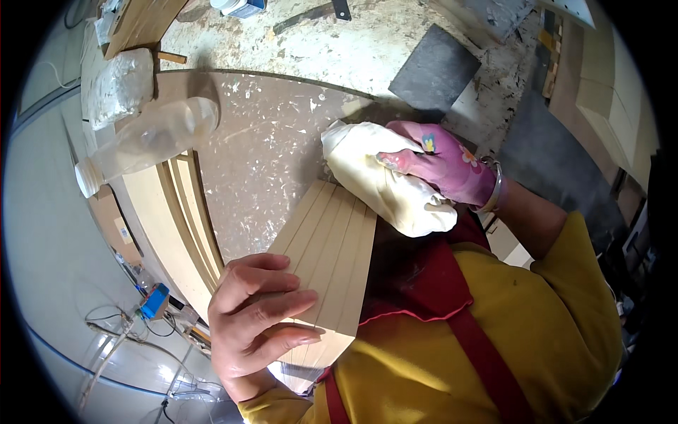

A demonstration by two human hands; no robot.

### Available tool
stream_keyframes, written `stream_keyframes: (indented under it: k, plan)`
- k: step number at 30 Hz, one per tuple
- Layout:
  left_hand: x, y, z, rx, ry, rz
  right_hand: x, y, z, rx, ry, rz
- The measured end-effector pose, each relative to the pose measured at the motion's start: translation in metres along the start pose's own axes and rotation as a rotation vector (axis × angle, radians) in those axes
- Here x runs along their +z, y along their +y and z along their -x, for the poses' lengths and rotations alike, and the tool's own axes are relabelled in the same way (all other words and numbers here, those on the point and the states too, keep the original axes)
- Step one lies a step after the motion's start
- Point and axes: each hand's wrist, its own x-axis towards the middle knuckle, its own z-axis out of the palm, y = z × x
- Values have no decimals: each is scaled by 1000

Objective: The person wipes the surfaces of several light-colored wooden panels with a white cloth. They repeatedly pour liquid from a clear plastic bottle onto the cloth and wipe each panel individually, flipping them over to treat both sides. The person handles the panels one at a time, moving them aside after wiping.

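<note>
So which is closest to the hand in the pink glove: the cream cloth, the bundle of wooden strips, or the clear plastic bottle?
1. Cream cloth, gripped in the pink-gloved right hand.
2. Bundle of pale wooden strips, just below, under the bare left hand.
3. Clear plastic bottle, far left.

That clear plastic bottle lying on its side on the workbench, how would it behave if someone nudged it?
The clear plastic bottle lies on its side and is round, so a nudge would probably roll it. It looks see-through and nearly empty, so it is likely light and easy to squash. It rests near the stacked wooden strips at the bench edge, so it might roll off.
</note>
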Motion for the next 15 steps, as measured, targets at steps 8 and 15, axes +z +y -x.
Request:
stream_keyframes:
  k: [8, 15]
  plan:
    - [12, 10, 1, -127, 203, 5, 8, 1, 3, -53, 25, 213]
    - [20, 16, 6, -140, 256, -234, 15, -19, 6, -317, 119, 59]
